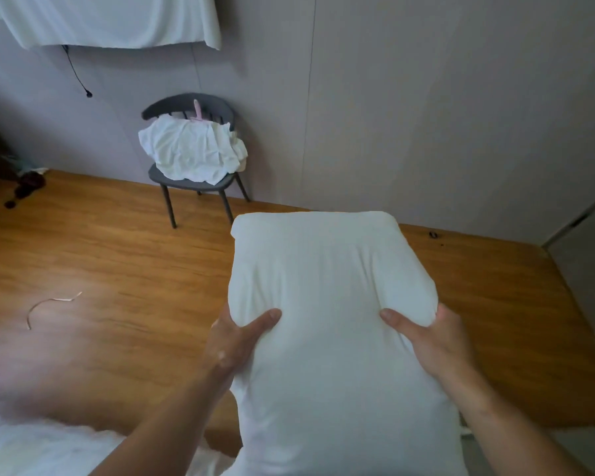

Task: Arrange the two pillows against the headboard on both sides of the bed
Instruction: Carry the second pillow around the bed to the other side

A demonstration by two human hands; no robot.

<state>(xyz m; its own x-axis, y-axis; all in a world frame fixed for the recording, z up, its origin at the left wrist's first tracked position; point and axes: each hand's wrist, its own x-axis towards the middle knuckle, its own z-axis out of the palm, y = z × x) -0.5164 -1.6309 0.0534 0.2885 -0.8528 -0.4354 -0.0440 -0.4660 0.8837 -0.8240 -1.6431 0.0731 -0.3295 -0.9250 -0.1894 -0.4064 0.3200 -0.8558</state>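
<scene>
A plump white pillow (330,286) is held up in front of me, long side running away from me, above the wooden floor. My left hand (236,341) grips its left edge with the thumb pressed on top. My right hand (426,333) grips its right edge the same way. Part of a bed with white bedding (38,444) shows at the bottom left corner. No second pillow and no headboard are in view.
A dark grey chair (189,182) with crumpled white cloth (191,149) piled on it stands against the far wall. A white sheet (107,18) hangs on the wall at top left. A thin strip (47,305) lies on the floor. A door edge (584,214) is at right.
</scene>
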